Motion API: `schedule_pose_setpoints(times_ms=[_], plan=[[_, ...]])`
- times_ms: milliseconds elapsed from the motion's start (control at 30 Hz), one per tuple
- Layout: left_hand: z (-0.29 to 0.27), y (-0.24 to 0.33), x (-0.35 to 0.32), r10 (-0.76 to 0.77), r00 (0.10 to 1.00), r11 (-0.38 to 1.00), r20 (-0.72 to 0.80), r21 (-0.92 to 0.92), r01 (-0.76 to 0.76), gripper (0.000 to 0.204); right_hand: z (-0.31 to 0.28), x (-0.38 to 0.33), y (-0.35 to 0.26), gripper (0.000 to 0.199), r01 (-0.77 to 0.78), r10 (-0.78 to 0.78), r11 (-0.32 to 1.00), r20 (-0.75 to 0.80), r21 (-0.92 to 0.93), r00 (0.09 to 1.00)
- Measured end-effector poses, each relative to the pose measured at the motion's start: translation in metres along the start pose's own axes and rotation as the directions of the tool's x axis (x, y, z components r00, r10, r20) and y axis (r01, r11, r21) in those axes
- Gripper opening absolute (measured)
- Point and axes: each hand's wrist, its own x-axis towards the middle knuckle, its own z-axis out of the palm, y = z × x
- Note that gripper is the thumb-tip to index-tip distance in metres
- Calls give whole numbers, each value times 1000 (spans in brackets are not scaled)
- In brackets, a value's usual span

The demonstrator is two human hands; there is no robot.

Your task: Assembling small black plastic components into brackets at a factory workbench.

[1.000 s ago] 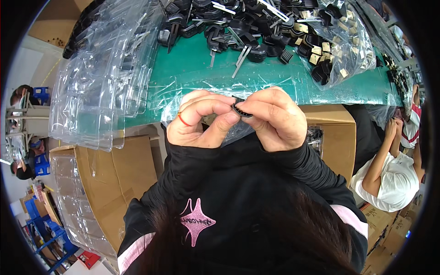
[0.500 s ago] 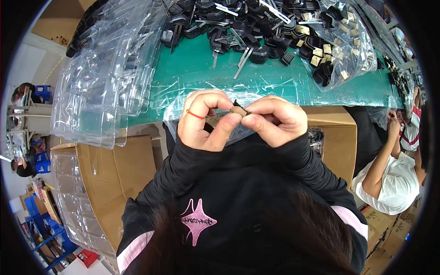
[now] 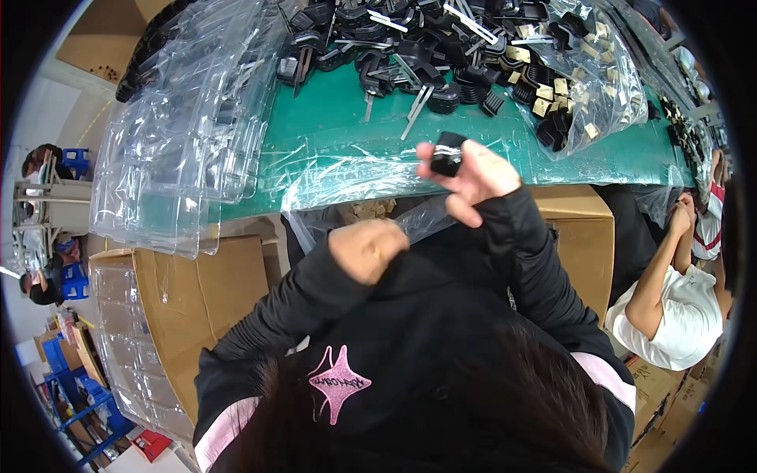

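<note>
Head view: we see a small black plastic part pinched in the fingertips of our right hand, raised just above the near edge of the green tabletop. Right hand closed on that part, fingers curled. Left hand sits lower, near our chest, curled into a fist with its back up; we cannot tell if it grips anything, though a clear plastic bag strip runs from it toward the right hand. Beyond: a pile of black parts with metal prongs, a clear bag of black parts to the right, stacked clear blister trays to the left, cardboard boxes below. Another person in white sits at far right.
</note>
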Motion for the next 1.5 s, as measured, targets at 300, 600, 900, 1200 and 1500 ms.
schedule_pose_setpoints(times_ms=[300,600,900,1200,1500], plan=[[-67,-33,60,-401,873,547,278,-691,472,54,-34,-11,-18,35,131,-128,991,92,-28,988],[-91,-145,141,-265,911,573,-315,708,412,50,-26,-27,-19,21,210,-205,974,57,-82,977],[-49,-90,71,21,903,890,-428,420,179,55,-20,-29,-16,33,88,-130,899,-71,-428,989],[-35,-37,24,-557,659,759,-505,12,650,52,-28,-13,6,27,324,-530,695,-153,-642,834],[-37,-56,23,-874,473,291,-106,-895,337,16,-20,-5,13,19,401,-642,654,-191,-641,742]])
